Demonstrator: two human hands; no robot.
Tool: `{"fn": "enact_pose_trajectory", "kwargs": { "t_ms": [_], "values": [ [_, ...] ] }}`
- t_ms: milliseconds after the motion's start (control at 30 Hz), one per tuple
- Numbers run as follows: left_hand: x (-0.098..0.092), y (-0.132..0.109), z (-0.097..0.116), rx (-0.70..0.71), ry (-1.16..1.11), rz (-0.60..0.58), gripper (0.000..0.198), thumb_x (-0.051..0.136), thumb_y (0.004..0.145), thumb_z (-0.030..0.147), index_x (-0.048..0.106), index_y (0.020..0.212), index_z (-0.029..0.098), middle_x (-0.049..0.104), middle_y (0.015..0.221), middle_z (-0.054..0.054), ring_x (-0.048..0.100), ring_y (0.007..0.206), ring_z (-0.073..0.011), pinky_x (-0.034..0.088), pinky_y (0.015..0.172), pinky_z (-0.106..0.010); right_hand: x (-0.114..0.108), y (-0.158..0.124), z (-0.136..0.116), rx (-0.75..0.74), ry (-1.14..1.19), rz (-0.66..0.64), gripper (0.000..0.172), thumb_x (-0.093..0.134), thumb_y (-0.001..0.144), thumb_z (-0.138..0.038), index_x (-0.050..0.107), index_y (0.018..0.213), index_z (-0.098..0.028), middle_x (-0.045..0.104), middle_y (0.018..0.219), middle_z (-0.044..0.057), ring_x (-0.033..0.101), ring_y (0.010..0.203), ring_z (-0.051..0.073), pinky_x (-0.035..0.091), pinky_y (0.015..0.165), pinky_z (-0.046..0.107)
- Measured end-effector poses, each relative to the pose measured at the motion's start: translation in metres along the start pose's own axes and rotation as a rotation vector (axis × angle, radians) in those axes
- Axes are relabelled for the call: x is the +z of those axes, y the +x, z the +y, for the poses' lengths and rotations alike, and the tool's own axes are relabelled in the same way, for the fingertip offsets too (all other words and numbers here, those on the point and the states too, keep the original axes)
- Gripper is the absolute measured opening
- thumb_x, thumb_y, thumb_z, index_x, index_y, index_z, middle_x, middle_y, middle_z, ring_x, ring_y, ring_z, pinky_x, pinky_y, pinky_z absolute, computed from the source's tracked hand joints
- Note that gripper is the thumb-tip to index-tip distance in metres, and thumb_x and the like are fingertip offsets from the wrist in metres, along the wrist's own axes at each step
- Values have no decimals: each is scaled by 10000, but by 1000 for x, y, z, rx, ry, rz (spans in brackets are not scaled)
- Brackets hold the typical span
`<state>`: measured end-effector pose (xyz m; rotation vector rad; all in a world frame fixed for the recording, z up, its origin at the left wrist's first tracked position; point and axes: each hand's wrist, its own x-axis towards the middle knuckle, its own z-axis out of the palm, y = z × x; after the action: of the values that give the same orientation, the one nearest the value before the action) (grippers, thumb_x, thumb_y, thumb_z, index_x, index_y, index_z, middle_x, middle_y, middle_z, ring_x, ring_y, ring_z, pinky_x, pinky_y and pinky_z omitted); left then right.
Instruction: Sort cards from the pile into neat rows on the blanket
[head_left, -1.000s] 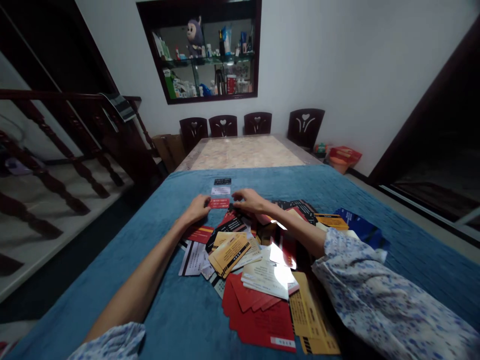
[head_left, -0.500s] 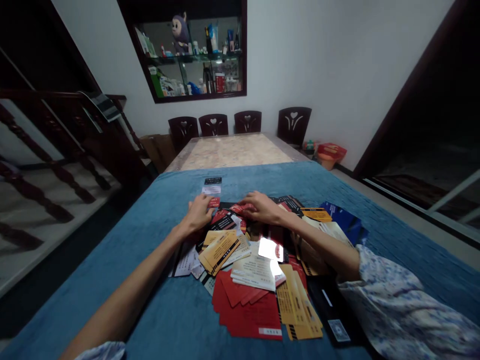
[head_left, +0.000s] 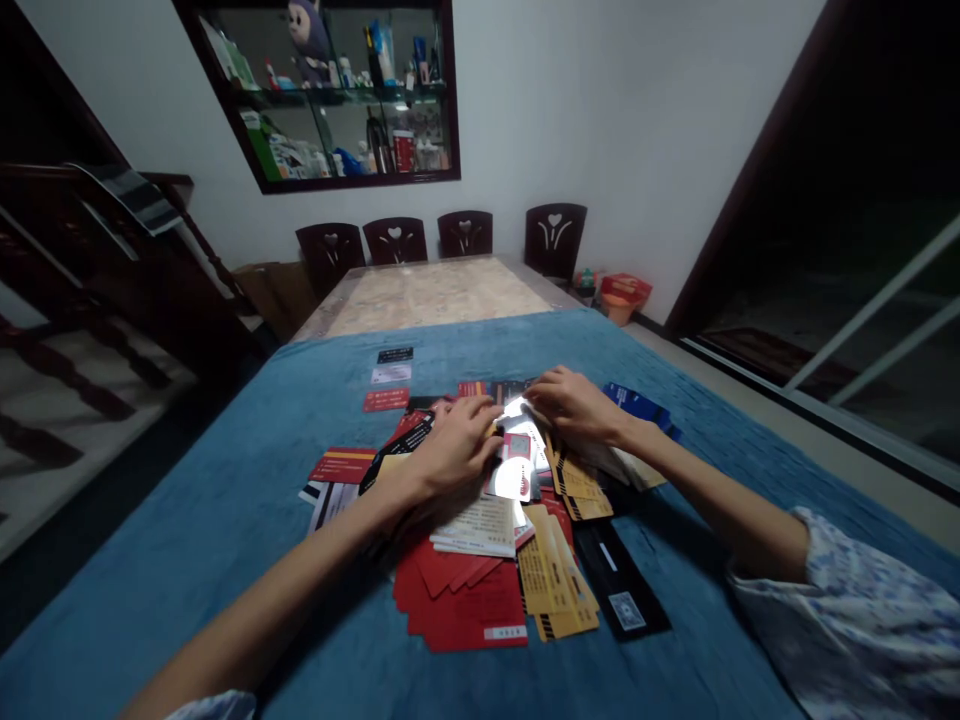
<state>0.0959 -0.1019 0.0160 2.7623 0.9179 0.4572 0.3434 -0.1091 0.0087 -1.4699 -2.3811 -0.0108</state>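
Observation:
A loose heap of cards [head_left: 487, 530], red, yellow, black and white, lies on a blue cloth [head_left: 247, 480]. My left hand [head_left: 450, 455] rests palm down on the heap, fingers reaching toward a shiny card [head_left: 517, 470]. My right hand [head_left: 574, 405] lies on the far side of the heap, its fingers curled over cards at the same spot. Left of the heap stands a short column of three single cards: a black one [head_left: 394, 355], a white one [head_left: 391, 374] and a red one [head_left: 386, 400].
A long black card [head_left: 619, 590] lies at the heap's near right, a blue one [head_left: 637, 405] at the far right. Beyond the cloth the table's marble top [head_left: 420, 295] runs to several dark chairs [head_left: 465, 232]. A wooden stair railing [head_left: 112, 260] stands at left.
Both hands have come away from the red card, which now lies at the foot of the column, and moved right onto the middle of the heap. The view has swung to the right.

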Motion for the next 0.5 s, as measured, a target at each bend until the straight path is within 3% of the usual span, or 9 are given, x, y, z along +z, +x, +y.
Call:
{"fn": "enact_pose_trajectory", "kwargs": {
  "t_ms": [133, 267, 500],
  "values": [
    [10, 6, 22, 184, -34, -74, 449, 486, 958, 307, 492, 1405, 263, 472, 1477, -130, 405, 1355, -309, 308, 1105, -556, -5, -26, 24, 32, -35, -13, 298, 528, 923, -240, 710, 1159, -228, 676, 1150, 117, 539, 1041, 243, 422, 884, 378],
    [23, 18, 44, 358, 1, -130, 480, 506, 948, 398, 474, 1418, 302, 428, 1522, -110, 340, 1406, -344, 244, 1126, -595, -7, -50, 46, 175, -135, 14, 331, 483, 951, -303, 700, 1188, -227, 658, 1207, 137, 519, 1101, 273, 434, 901, 411],
    [28, 43, 57, 399, 102, -262, 508, 436, 943, 552, 488, 1406, 351, 373, 1542, -95, 348, 1368, -397, 253, 1081, -629, -5, -75, 65, 580, -250, -42, 455, 409, 966, -447, 583, 1345, -266, 556, 1370, 143, 467, 1220, 364, 465, 885, 541]
  ]
}}
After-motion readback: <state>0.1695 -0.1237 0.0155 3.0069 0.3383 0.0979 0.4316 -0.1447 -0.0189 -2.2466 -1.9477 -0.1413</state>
